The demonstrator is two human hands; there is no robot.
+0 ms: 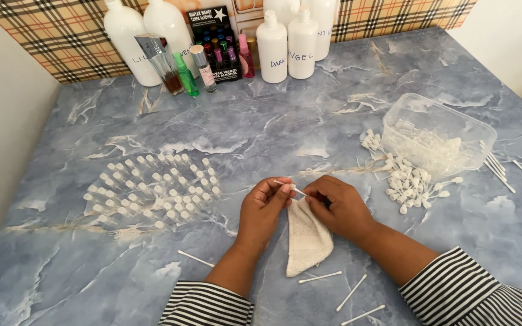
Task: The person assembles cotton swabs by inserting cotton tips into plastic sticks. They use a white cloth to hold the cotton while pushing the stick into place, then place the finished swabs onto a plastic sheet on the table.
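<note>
A thin white stick is pinched between the left hand and the right hand, which also grips a small white cloth at the near centre of the blue marbled counter. Upright clear vials stand left; a clear plastic tub and white caps crowd the right. Loose sticks lie near the front edge.

White bottles, clear tub, vials
</note>
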